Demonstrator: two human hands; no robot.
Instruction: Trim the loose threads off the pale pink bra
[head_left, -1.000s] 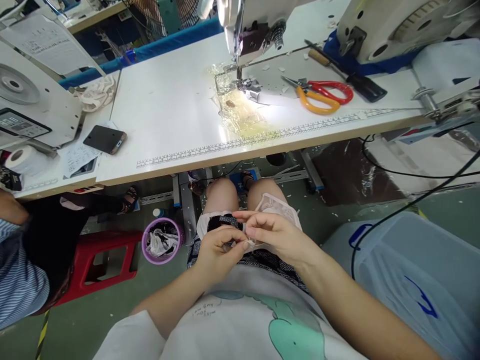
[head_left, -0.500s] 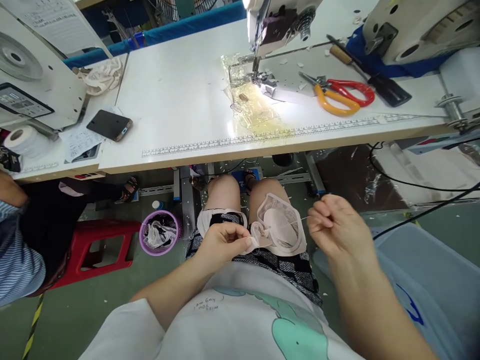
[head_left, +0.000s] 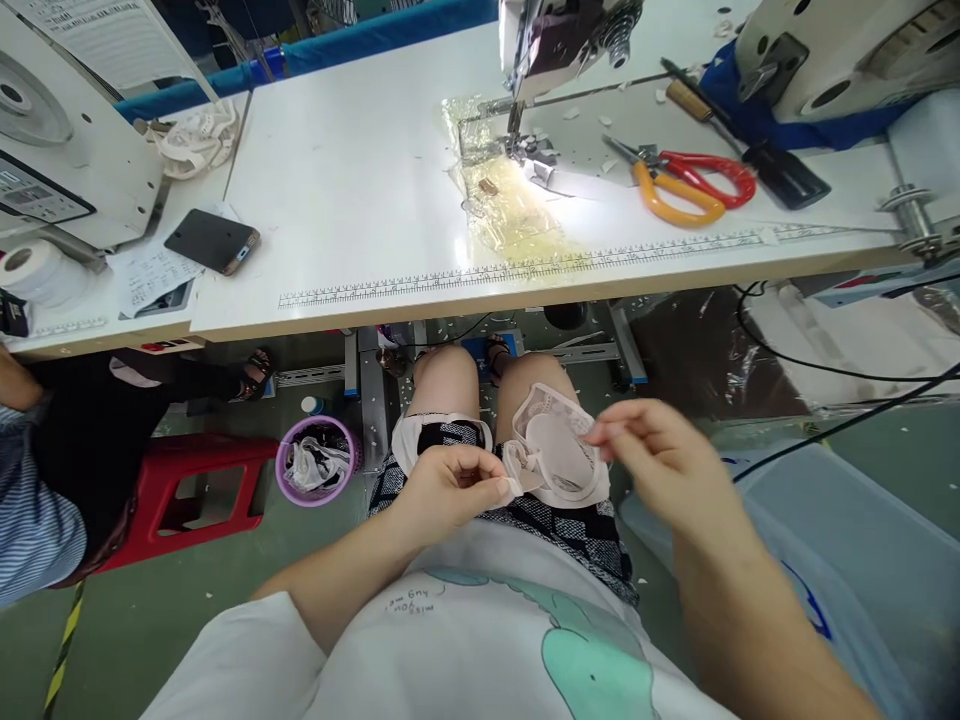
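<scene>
A pale pink bra (head_left: pixel 559 455) lies across my lap, one lace-edged cup over the thigh on the right. Pinched between the thumb and fingers of my left hand (head_left: pixel 457 490) is a narrow edge of the bra, near its middle. My right hand (head_left: pixel 656 450) hovers at the outer side of that cup, its fingers loosely bent and slightly apart. I make out nothing between them, and whether the fingertips touch the fabric is unclear.
Ahead stands a white sewing table (head_left: pixel 337 190) with a sewing machine (head_left: pixel 555 50), orange-and-red scissors (head_left: pixel 682 185), a screwdriver (head_left: pixel 772 170) and a phone (head_left: pixel 212 240). A purple basket (head_left: pixel 281 470), a red stool (head_left: pixel 202 490) with a seated person, and a blue bin (head_left: pixel 847 540) flank me.
My right hand has moved left towards the bra cup, its curled fingers loosening. A thin thread that ran to it from the bra no longer shows. The left hand keeps its hold.
</scene>
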